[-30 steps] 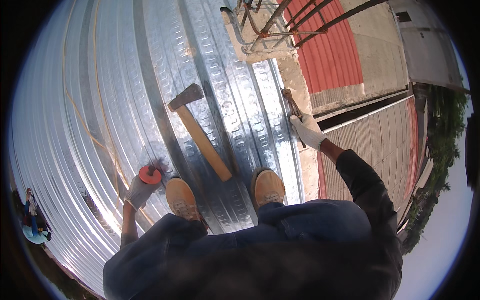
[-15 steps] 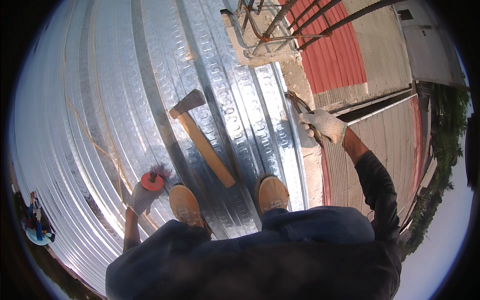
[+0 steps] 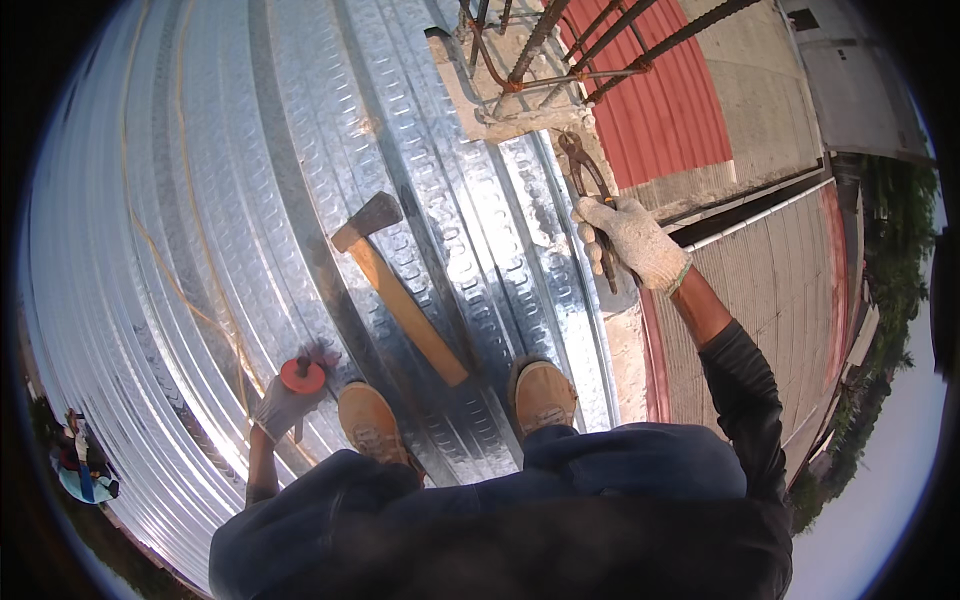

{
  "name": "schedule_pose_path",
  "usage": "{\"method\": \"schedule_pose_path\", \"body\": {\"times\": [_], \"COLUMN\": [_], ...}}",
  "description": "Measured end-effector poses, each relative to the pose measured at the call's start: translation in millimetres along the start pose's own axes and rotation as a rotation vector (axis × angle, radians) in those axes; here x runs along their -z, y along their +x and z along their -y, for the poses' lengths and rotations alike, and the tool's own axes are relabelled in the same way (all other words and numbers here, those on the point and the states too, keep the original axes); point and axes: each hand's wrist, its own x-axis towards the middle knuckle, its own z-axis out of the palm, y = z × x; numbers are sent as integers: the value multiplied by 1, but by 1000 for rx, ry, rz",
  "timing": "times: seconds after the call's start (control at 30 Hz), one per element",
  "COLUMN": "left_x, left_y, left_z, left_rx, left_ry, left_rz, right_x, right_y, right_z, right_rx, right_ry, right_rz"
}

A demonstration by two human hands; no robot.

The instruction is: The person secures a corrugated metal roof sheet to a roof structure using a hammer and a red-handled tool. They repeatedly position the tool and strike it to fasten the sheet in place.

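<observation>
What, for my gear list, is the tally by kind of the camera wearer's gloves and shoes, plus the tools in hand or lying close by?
Pincers: 1
Red-disc tool: 1
Wooden-handled axe: 1
Gloves: 2
Tan shoes: 2
Total: 7

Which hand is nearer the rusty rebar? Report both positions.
Right. The right hand, gripping pincers, is below the rebar in view; the left hand, holding a red-disc tool, is much farther off, lower left.

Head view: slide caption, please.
Gloved right hand grips pincers, left hand holds a red-disc tool, and a hatchet lies on ribbed metal decking.
</observation>
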Motion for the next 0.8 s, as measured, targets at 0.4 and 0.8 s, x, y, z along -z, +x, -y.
{"method": "schedule_pose_path", "body": {"times": [0.4,0.8], "left_x": [-7,-13], "left_y": [-4,-9], "left_z": [1,8], "left_rx": [-46,-53], "left_ry": [-51,-77], "left_rz": [-13,-19], "right_x": [-19,-21], "right_y": [111,93], "right_z": [63,62], "right_rx": [147,298], "right_ry": [374,202], "right_rz": [340,203]}}
